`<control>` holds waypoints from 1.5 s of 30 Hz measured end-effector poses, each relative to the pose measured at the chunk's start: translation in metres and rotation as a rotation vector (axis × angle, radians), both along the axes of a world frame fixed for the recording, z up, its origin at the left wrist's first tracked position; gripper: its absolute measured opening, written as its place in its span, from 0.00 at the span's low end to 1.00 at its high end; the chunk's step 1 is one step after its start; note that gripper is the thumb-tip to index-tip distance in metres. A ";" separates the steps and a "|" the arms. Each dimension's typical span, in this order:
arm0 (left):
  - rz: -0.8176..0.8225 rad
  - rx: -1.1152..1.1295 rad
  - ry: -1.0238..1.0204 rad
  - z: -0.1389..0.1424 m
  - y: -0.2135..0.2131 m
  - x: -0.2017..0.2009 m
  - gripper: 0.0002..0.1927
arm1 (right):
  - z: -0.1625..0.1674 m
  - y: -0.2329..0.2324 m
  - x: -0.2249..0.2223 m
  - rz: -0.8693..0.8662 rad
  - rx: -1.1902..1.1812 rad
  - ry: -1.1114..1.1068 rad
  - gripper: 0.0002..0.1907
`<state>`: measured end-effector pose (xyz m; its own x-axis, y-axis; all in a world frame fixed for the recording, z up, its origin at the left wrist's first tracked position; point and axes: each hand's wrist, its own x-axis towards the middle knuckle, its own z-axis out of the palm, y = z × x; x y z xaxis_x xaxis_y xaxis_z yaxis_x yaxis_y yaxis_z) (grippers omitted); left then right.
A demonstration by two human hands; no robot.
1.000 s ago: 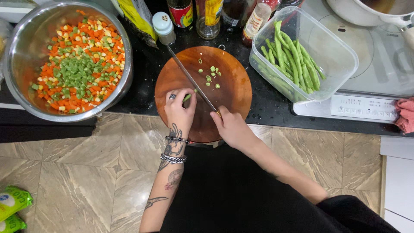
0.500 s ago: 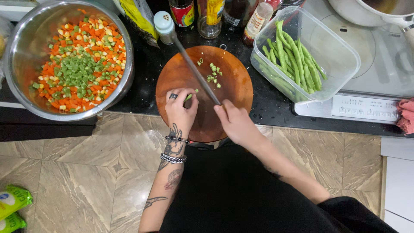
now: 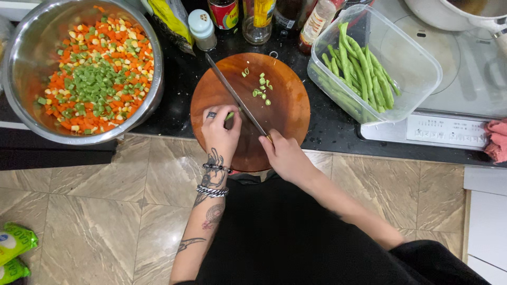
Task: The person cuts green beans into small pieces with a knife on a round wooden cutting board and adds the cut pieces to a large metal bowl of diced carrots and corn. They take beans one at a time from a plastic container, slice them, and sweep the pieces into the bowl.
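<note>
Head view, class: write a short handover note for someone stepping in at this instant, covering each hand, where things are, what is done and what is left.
Left hand: pins a green bean on the round wooden cutting board.
Right hand: grips the knife, blade angled across the board beside the left fingers.
Done: a few cut bean pieces lie on the board; the steel bowl at left holds diced carrot, corn and chopped green beans.
Left: the held bean is only partly cut, and whole beans wait in the clear plastic container at right.
</note>
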<state>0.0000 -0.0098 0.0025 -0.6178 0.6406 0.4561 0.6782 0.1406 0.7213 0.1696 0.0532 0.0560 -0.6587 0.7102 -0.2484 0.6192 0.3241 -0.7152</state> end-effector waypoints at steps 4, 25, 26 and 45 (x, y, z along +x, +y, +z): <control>-0.003 -0.010 0.005 0.000 0.000 0.000 0.08 | 0.001 0.000 0.009 -0.016 0.004 0.051 0.17; -0.021 0.010 0.018 0.001 -0.002 -0.002 0.08 | 0.000 -0.001 -0.015 -0.027 -0.044 0.078 0.20; -0.022 0.009 0.017 0.001 -0.002 -0.002 0.08 | 0.000 -0.001 -0.015 -0.027 -0.050 0.072 0.20; -0.038 -0.007 0.021 -0.002 -0.001 -0.002 0.09 | 0.005 0.004 0.000 -0.056 0.050 0.020 0.18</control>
<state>-0.0018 -0.0109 0.0003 -0.5834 0.6665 0.4641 0.6984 0.1200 0.7055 0.1695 0.0568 0.0612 -0.6218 0.7575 -0.1989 0.6230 0.3245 -0.7117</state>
